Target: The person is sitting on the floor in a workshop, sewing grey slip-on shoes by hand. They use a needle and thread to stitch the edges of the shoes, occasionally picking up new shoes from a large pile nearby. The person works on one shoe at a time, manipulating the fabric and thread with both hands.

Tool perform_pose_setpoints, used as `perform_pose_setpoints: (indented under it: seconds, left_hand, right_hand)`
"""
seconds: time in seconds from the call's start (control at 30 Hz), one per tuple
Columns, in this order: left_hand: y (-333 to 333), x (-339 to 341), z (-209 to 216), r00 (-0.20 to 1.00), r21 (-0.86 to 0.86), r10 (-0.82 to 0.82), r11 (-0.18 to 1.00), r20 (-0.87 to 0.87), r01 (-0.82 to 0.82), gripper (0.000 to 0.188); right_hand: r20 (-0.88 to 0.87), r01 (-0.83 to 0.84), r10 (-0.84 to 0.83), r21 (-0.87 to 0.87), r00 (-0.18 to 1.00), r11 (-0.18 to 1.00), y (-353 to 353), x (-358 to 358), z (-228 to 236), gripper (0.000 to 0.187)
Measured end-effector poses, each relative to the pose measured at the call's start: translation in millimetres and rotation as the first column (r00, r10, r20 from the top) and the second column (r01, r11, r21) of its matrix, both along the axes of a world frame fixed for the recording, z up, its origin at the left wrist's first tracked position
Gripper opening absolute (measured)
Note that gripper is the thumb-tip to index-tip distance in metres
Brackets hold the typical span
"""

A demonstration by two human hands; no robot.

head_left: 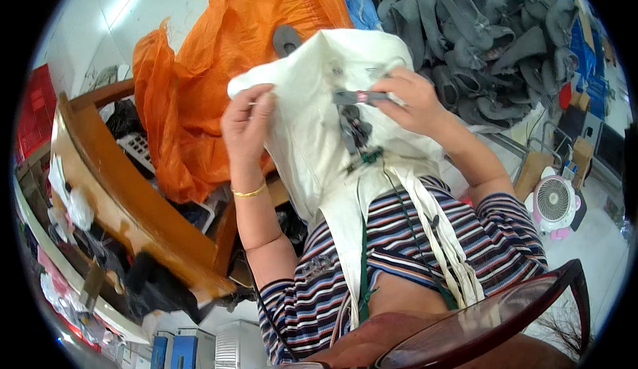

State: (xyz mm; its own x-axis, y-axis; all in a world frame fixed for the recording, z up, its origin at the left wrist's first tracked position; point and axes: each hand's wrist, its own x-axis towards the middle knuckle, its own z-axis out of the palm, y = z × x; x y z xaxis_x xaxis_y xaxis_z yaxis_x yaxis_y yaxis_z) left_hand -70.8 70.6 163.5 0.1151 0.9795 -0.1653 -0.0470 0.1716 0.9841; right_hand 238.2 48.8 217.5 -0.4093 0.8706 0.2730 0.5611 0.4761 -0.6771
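Note:
A white cloth apron (299, 123) is spread over my lap. My right hand (415, 103) is closed on a short grey fabric strip (349, 97) with a small pink patch, held above the apron. Further left, my left hand (246, 123) is raised at the apron's edge with its fingers pinched together. Something thin and pale shows at those fingertips, too small to name. Between the hands, several small dark grey fabric pieces (355, 129) lie on the apron, close to a dark green bit (369, 157).
A big heap of grey fabric shoes (465, 30) fills the far right. Orange sheeting (226, 56) spreads at the far left, with one grey piece (286, 40) on it. A curved wooden bench (126, 203) stands left; a pink-and-white fan (555, 199) stands right.

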Motion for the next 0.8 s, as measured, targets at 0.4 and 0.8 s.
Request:
perform_pose_setpoints:
  seconds: [0.4, 0.8]
  left_hand:
    - [3, -23, -226, 0.983, -0.437, -0.171, 0.891, -0.062, 0.127, 0.022]
    - [31, 28, -280, 0.211, -0.296, -0.705, 0.523, -0.677, 0.799, 0.026]
  right_hand:
    - [0.129, 0.237, -0.232, -0.024, 0.964, 0.971, -30, 22, 6, 0.033]
    - [0.27, 0.18, -0.163, -0.04, 0.949, 0.983, -16, 2, 8, 0.037]
